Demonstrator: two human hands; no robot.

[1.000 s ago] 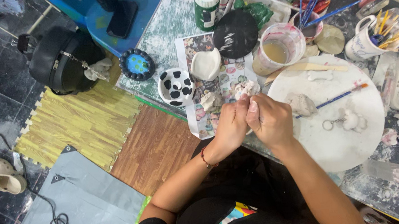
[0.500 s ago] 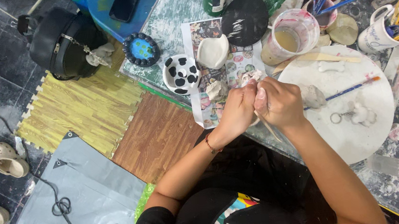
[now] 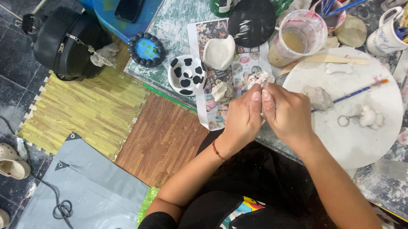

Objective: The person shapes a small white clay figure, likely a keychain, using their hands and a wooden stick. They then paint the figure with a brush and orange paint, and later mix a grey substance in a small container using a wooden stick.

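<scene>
Lump of white clay, pinched between two bare hands above the table's near edge.

Item: clay lump (image 3: 258, 79), pale, knobbly and irregular, its top showing above the fingertips; the lower part is hidden. Left hand (image 3: 243, 118), red cord at the wrist, and right hand (image 3: 289, 115) are pressed side by side, fingers together and clamped on the lump. Just beyond lies a printed paper sheet (image 3: 244, 67) carrying a smaller clay piece (image 3: 221, 92). To the right, a round white board (image 3: 360, 131) bears a blue-handled brush (image 3: 357, 91), a key ring and small white figures. Farther off: black-spotted white bowl (image 3: 187, 75), plain white dish (image 3: 218, 53), black disc (image 3: 251, 20), cup of cloudy water (image 3: 300, 36), mug of brushes (image 3: 392, 34). Against half a second ago, both hands remain closed on the lump in the same pose, at the same spot beside the board.
</scene>
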